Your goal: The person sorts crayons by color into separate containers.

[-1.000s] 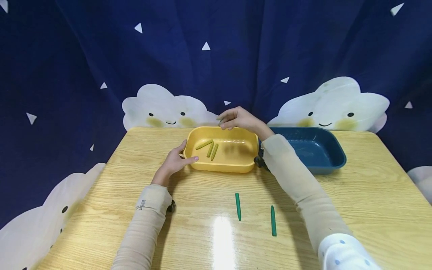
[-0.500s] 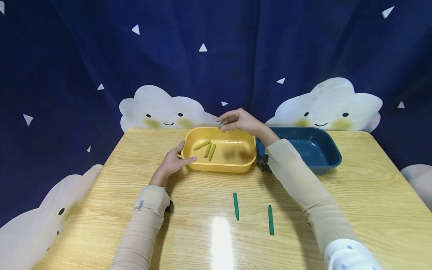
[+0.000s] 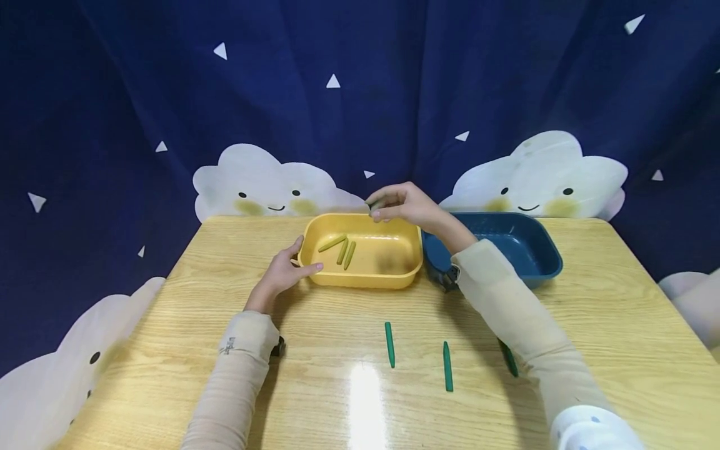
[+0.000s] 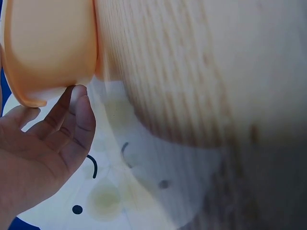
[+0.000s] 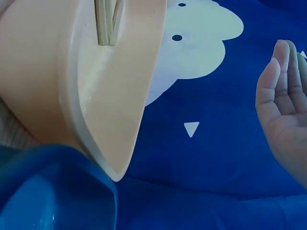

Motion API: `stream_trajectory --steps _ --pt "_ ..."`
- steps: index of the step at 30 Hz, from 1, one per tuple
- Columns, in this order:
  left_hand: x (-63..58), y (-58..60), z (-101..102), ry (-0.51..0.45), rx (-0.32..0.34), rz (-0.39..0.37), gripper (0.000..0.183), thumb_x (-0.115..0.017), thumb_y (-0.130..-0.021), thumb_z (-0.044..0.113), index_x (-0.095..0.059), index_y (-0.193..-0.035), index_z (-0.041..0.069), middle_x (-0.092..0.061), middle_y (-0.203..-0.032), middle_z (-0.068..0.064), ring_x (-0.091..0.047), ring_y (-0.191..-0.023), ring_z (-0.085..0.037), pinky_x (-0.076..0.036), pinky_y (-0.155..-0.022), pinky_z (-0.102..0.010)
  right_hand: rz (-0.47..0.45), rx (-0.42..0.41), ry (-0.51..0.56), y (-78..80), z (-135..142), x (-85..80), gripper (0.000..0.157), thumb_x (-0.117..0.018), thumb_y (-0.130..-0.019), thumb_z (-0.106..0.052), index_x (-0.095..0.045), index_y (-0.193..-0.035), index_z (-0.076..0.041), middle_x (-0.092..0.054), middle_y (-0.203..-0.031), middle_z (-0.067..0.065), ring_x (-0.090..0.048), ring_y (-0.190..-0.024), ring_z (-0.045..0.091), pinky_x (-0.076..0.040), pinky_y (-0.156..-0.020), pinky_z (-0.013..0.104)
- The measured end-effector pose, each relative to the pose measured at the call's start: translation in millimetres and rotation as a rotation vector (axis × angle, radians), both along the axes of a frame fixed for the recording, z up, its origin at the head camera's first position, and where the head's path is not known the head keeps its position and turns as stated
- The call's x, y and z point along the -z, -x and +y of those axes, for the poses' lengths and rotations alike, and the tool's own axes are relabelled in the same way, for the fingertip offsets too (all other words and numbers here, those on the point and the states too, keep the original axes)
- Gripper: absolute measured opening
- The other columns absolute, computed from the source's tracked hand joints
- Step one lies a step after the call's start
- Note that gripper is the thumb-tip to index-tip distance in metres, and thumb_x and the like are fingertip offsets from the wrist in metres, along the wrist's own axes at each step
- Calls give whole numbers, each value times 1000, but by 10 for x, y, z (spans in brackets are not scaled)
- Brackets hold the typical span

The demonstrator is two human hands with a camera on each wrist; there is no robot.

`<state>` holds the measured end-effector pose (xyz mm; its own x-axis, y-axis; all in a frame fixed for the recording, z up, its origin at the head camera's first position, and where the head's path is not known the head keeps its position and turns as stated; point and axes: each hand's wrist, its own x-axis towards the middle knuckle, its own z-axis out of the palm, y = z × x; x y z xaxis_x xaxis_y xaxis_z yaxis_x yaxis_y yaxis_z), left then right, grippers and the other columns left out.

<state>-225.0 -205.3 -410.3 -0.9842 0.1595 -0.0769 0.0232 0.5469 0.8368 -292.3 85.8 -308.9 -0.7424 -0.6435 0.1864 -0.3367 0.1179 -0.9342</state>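
With my left hand (image 3: 284,270) gripping the left end of the yellow tub (image 3: 360,281), I should hold it steady; my right hand (image 3: 410,205) pinches what looks like a green crayon (image 3: 375,204) above it, best held lightly, clear of the yellow crayons (image 3: 342,252) inside

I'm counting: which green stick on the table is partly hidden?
The rightmost green stick, partly behind the right sleeve; the left green stick and middle stick show whole.

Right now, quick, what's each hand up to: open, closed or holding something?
Left hand: closed, gripping the end of the yellow tray.
Right hand: closed, apparently pinching a small greenish thing, mostly hidden.
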Motion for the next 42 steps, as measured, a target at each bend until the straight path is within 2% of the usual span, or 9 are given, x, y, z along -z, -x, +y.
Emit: stream_trajectory --steps 4,10,14,18,21,30,34,38,42 --pt "9 -1 2 -4 -5 -6 93 -70 -80 34 -10 -146 4 -44 -129 -22 -57 -93 -28 -48 -79 -36 -11 13 15 -59 64 -19 25 -66 -83 -5 -64 -105 5 -68 -83 9 -61 -78 28 -49 -71 35" --pt "20 -5 19 12 -15 7 92 -70 -80 33 -12 -145 3 -46 -128 -22 -56 -95 -28 -48 -78 -35 -20 18 42 -154 183 -44 26 -65 -83 -3 -62 -107 7 -66 -87 18 -62 -76 23 -50 -73 35" --pt "23 -4 29 23 -9 13 92 -70 -80 33 -12 -145 3 -46 -128 -22 -56 -95 -28 -48 -77 -34 -16 31 34 -199 288 -39 26 -65 -83 -5 -63 -107 4 -68 -85 10 -63 -79 22 -50 -77 39" --pt "14 -9 33 16 3 3 93 -69 -81 34 -10 -145 3 -44 -130 -22 -57 -94 -28 -48 -77 -34 -22 55 22 -254 393 -38 26 -66 -83 -5 -63 -107 4 -67 -86 10 -64 -81 20 -48 -80 42" --pt "-4 -15 26 27 8 1 93 -69 -81 36 -9 -145 3 -42 -132 -22 -56 -96 -28 -48 -78 -35 -37 70 15 -287 468 -29 27 -65 -83 -5 -62 -108 6 -67 -88 13 -64 -81 18 -49 -80 41" --pt "-43 2 -3 72 18 12 95 -70 -80 36 -10 -145 0 -43 -130 -23 -54 -99 -30 -47 -81 -38 1 97 -22 -369 718 21 29 -63 -85 -6 -60 -111 7 -66 -86 5 -63 -79 20 -51 -72 31" --pt "-34 17 -5 87 30 29 94 -70 -80 34 -10 -144 -2 -42 -131 -24 -52 -104 -31 -46 -84 -39 7 113 -36 -405 852 43 29 -62 -86 -7 -59 -111 6 -66 -87 7 -62 -78 22 -51 -72 32" --pt "-22 21 -7 91 51 52 94 -68 -82 34 -8 -144 -4 -39 -134 -26 -49 -109 -33 -45 -86 -41 -18 141 -52 -432 972 81 30 -61 -86 -5 -57 -113 8 -67 -86 4 -63 -79 23 -51 -72 32" --pt "-33 -10 -6 109 56 67 96 -66 -83 35 -2 -145 -1 -42 -131 -27 -56 -100 -33 -47 -82 -40 -25 162 -53 -463 1079 126 31 -61 -86 -5 -57 -113 10 -67 -87 5 -63 -78 21 -51 -70 30"
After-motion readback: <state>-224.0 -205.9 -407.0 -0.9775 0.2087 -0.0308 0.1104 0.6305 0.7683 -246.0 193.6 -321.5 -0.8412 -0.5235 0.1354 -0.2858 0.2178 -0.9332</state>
